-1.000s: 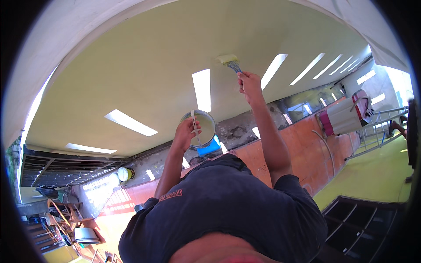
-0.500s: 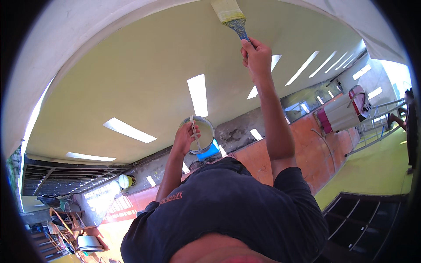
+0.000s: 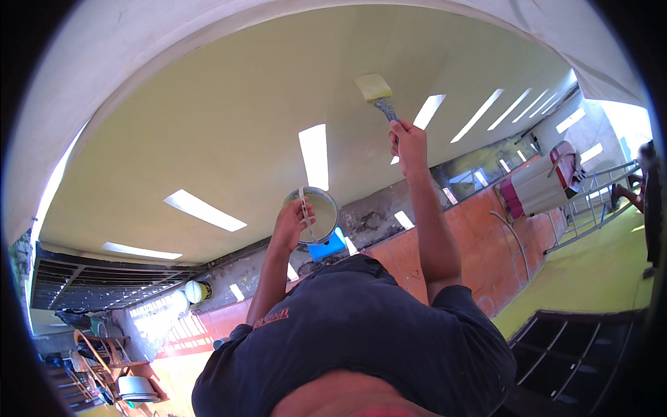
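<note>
In front of me stands a pale yellow-green wall (image 3: 236, 118) crossed by bright patches of sunlight. My right hand (image 3: 411, 147) is closed round the handle of a wide paintbrush (image 3: 383, 104), whose pale bristles carry yellowish paint and point up to the left at the wall. Whether the bristles touch the wall I cannot tell. Lower down, my left hand (image 3: 294, 221) grips the light strap-like handle across the top of a round paint bucket (image 3: 324, 212). Pale paint coats the inside of the bucket.
A blue object (image 3: 328, 246) lies below the bucket by the wall's foot. On the orange floor (image 3: 479, 236) to the right stand a white and pink washing machine (image 3: 538, 187) and a metal ladder (image 3: 590, 208), with a person at the far right edge. Wooden chairs (image 3: 104, 358) stand at left.
My right hand has come down with the paintbrush, from the top of the wall to a lower spot. My left hand and the bucket stay nearly in place.
</note>
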Demonstrator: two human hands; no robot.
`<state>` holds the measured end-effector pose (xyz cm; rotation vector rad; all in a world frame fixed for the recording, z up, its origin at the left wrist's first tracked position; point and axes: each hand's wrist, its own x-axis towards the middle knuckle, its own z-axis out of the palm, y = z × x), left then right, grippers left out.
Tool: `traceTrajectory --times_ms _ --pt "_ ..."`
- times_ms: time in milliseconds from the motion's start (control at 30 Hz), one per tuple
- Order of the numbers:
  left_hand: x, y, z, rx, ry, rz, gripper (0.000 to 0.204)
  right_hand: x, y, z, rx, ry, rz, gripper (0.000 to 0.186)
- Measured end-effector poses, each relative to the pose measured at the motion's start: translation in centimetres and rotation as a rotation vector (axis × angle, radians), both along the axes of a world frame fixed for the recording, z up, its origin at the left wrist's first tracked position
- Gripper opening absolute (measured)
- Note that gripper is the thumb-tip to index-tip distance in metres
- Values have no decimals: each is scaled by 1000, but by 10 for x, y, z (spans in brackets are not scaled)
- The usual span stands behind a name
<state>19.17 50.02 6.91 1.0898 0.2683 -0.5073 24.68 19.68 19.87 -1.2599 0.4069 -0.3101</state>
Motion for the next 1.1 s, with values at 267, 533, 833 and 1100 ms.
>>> traceTrajectory --times_ms 267,533,833,1100 --pt "5 1 -2 -2 -4 -39 37 27 -40 135 -106 -406 -26 21" --pt "4 -1 -6 -12 16 -48 37 31 -46 -46 -54 47 -64 18" --pt "4 -6 -2 7 45 -46 36 26 -74 35 -73 -50 30 19" --pt "2 -5 0 2 51 -26 37 13 -21 145 -203 -334 24 24"
